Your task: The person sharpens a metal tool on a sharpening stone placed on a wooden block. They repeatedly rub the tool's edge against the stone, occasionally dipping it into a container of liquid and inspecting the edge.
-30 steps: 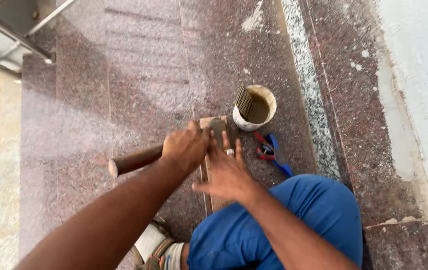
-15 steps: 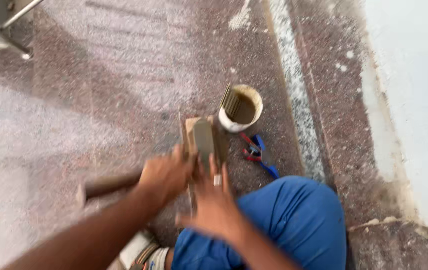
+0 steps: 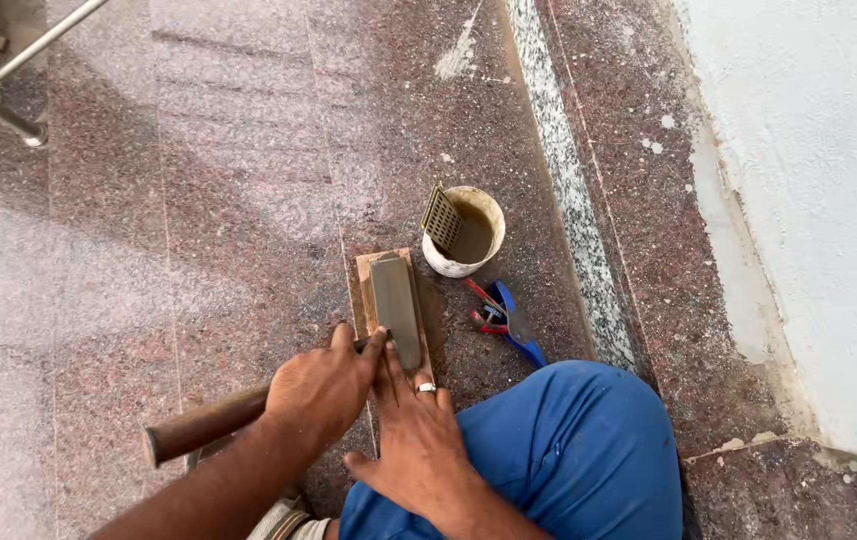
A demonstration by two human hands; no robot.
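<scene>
Speckled red granite floor (image 3: 228, 200) stretches under us, with a pale grey strip (image 3: 573, 210) running along it and a white wall (image 3: 808, 200) to the right. We kneel here, a blue trouser knee (image 3: 568, 450) at the bottom. Our left hand (image 3: 323, 390) is closed round a brown wooden handle (image 3: 203, 425) that juts out to the left; its working end is hidden under the hand. Our right hand (image 3: 418, 440), a ring on one finger, lies flat with fingers stretched, the tips touching the near end of a grey stone (image 3: 395, 305). That stone rests lengthwise on a small wooden board (image 3: 363, 275) on the floor. Just beyond the board stands a white cup (image 3: 483, 205) of murky water with a slotted grate (image 3: 440, 217) leaning inside. Red-and-blue pliers (image 3: 503, 318) lie beside the knee.
</scene>
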